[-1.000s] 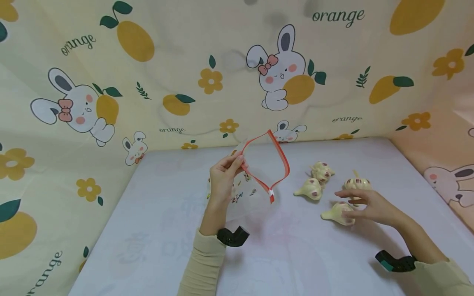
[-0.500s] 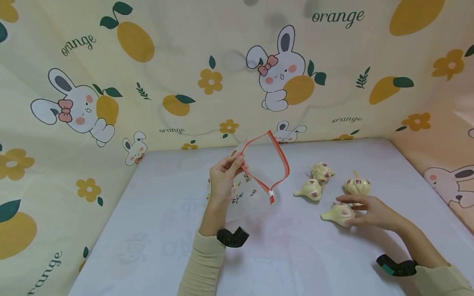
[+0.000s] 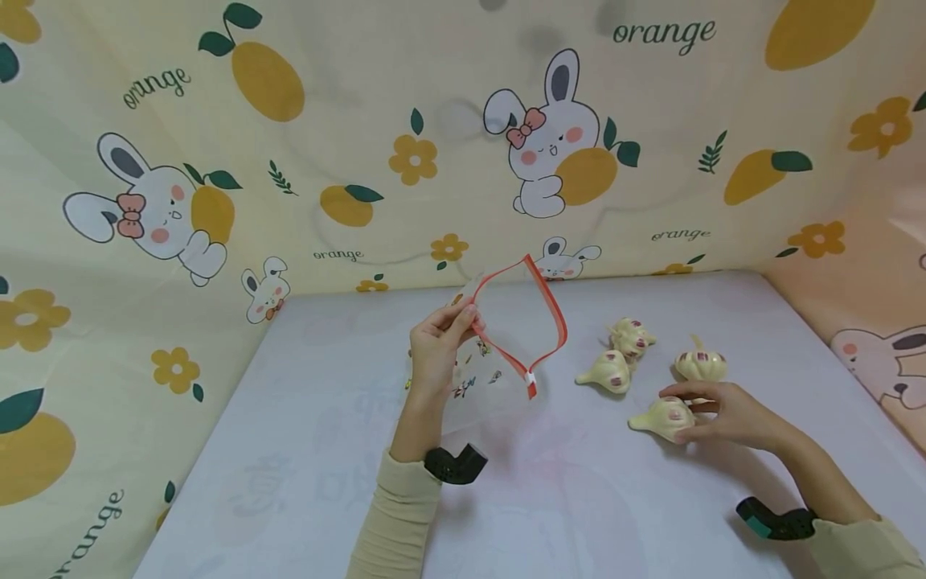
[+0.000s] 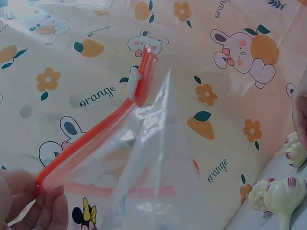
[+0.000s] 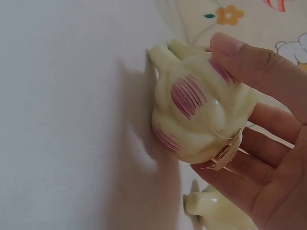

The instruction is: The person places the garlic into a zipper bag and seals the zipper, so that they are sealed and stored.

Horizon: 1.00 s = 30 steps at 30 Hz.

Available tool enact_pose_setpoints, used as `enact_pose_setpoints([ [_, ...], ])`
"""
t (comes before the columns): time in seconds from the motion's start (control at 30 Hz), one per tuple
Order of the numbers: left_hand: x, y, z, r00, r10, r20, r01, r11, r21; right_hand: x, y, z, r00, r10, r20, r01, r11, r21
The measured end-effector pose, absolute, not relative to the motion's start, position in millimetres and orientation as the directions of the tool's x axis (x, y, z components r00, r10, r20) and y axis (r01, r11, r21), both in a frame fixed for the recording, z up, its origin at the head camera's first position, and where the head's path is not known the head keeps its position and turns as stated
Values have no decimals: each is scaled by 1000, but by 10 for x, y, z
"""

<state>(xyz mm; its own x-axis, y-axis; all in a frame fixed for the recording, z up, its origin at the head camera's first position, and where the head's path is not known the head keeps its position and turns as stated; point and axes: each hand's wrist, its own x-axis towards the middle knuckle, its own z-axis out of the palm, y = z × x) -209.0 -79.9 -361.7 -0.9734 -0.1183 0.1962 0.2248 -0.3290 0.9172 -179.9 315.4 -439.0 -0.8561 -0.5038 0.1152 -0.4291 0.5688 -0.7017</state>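
My left hand [image 3: 436,346] pinches the red rim of a clear zip bag [image 3: 548,299] between thumb and fingers. The bag's mouth is spread wide, with a white slider [image 4: 135,84] at one end; small cartoon prints show on its plastic. My right hand [image 3: 738,414] holds a pale garlic bulb [image 5: 196,108] with purple streaks, thumb on one side and fingers on the other. Whether this bulb touches the table is hard to tell. Behind it stands another garlic bulb [image 3: 700,364]. Two more lie to the left, a front bulb [image 3: 608,372] and a knobbly bulb [image 3: 631,336].
A pale table [image 3: 304,450] carries everything. A printed cloth [image 3: 289,161] with rabbits and oranges hangs behind it and along the sides. Black wrist cameras sit on the left wrist [image 3: 456,464] and the right wrist [image 3: 776,519].
My right hand has lowered slightly, and its thumb and fingers have closed round the near garlic bulb. The left hand and the bag stay as they were.
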Motion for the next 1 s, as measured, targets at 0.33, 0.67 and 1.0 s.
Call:
enact_pose_setpoints([
  [0.33,-2083,-799,-3614,-973,-111,202,227,-325,918,-1813,3155,-4357,-844,-514,152,-462,554,-693],
  [0.67,-2082,-801,-3608,-972,-112,206,232,-328,916,-1809,3145,-4301,-856,-494,156,-454,570,-685],
  [1.0,-2088,-796,-3612,-975,-107,197,221,-336,915,-1790,3099,-4226,-844,-497,202,-489,557,-671],
])
